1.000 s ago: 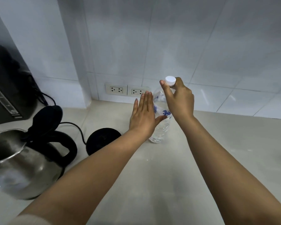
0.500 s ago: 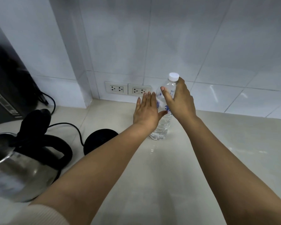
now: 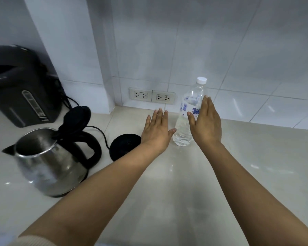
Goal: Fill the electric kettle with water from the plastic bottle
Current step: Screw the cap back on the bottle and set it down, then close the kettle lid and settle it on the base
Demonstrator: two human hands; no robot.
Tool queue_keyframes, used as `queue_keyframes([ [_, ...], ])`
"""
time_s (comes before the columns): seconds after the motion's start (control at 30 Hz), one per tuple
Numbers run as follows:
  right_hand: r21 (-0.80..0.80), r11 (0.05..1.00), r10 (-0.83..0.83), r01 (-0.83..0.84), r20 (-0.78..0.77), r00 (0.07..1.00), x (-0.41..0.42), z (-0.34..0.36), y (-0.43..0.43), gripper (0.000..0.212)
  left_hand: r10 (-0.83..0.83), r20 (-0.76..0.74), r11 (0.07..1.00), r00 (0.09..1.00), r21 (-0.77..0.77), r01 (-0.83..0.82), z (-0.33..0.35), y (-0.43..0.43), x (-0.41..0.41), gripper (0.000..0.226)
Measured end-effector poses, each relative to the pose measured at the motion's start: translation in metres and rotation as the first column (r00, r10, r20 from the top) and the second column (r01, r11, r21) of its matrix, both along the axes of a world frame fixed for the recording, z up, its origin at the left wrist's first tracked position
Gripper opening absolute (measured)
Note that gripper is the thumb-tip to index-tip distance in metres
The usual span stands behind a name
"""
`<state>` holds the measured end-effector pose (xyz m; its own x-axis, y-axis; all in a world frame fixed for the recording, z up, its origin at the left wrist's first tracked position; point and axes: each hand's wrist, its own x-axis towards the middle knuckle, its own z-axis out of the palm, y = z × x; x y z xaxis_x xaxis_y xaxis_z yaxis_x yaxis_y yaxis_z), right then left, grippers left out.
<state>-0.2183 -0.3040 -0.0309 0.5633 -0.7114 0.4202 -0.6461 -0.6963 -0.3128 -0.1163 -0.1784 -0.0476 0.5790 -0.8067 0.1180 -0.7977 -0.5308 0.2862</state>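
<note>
A clear plastic bottle (image 3: 186,119) with a white cap and a blue-printed label stands upright on the counter near the back wall. My left hand (image 3: 156,129) is flat and open just left of it, its thumb near the bottle's base. My right hand (image 3: 207,124) is open with straight fingers just right of and in front of the bottle, not gripping it. A steel electric kettle (image 3: 50,164) with a black handle and its black lid flipped up stands at the left, off its round black base (image 3: 125,145).
A dark hot-water dispenser (image 3: 20,86) stands at the far left against the wall. Two double wall sockets (image 3: 152,97) sit low on the tiled wall. A black cord (image 3: 100,132) runs from the kettle's base across the pale counter (image 3: 167,183).
My right hand has let go of the cap and bottle and dropped lower, fingers straight. My left hand has drawn slightly away to the left. The view has shifted so the kettle shows more fully.
</note>
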Motion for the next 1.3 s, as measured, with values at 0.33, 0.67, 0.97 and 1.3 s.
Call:
queue_keyframes([
  [0.33, 0.012, 0.988, 0.153, -0.152, -0.084, 0.985, 0.0, -0.028, 0.131, 0.064, 0.019, 0.085, 0.998, 0.996, -0.053, -0.014, -0.028, 0.153, -0.008, 0.07],
  [0.67, -0.004, 0.955, 0.294, -0.297, -0.139, 0.946, 0.024, -0.041, 0.236, 0.062, 0.122, 0.202, 0.988, 0.972, -0.114, -0.1, -0.021, 0.278, -0.012, 0.065],
  [0.97, -0.046, 0.925, 0.371, -0.377, -0.107, 0.922, 0.061, -0.035, 0.278, 0.062, 0.411, 0.215, 0.911, 0.886, -0.142, -0.388, -0.008, 0.345, 0.043, 0.07],
  [1.3, 0.116, 0.901, 0.398, -0.418, 0.162, 0.903, 0.101, -0.018, 0.283, 0.062, 0.486, 0.083, 0.869, 0.87, 0.059, -0.492, -0.012, 0.354, 0.097, 0.091],
])
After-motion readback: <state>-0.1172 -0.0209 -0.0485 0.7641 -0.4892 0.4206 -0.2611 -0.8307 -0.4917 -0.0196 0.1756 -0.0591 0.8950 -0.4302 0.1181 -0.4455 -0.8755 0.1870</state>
